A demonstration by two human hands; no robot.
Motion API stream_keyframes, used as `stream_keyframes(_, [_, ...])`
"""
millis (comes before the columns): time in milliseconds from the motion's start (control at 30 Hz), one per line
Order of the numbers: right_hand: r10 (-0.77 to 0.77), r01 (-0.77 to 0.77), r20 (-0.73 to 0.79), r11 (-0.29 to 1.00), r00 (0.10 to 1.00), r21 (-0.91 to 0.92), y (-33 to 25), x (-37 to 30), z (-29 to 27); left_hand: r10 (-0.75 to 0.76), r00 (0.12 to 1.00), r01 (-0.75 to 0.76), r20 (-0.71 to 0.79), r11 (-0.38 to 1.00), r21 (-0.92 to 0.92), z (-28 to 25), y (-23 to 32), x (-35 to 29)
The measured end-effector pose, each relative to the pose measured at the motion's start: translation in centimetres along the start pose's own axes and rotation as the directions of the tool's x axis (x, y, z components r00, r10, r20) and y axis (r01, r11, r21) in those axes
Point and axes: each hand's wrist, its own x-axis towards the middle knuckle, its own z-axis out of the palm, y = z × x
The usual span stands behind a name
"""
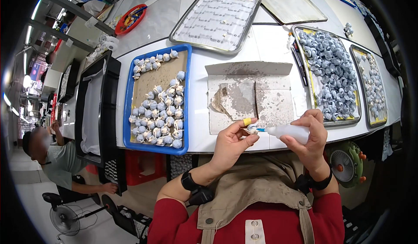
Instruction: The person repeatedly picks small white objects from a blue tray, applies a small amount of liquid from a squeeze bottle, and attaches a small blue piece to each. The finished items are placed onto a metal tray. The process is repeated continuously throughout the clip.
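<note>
My left hand [231,142] pinches a small pale, grey-blue piece [251,131] between thumb and fingertips. Yellow tape wraps one of its fingers. A white squeeze bottle [292,133] with a blue tip lies in my right hand [314,133], tilted level, its nozzle pointing left. The tip touches or nearly touches the small piece; I cannot tell which. Just beyond both hands is a stained, folded cardboard sheet [278,94]. To the left, a blue tray [189,91] holds several rows of round grey-blue pieces [165,111] with cream parts.
At right stand a tray of curved grey-blue shells [328,74] and a narrower tray of small pieces [371,87]. Dark tools [298,57] lie beside them. Farther back are a paper-lined tray [213,22] and a red basket [130,18]. A black crate [80,113] and a person [61,157] are at left.
</note>
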Motion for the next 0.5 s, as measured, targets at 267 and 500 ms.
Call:
stream_keyframes(267, [0.054,-0.053,-0.027,0.998,0.998,0.030,0.56,-0.27,-0.23,0.001,1.000,-0.001,0.011,1.000,0.019,-0.33,-0.12,0.08])
stream_keyframes(500, [0.058,-0.057,-0.028,0.998,0.998,0.020,0.69,0.02,-0.39,-0.014,1.000,0.013,-0.022,0.999,-0.043,0.05,0.02,0.20])
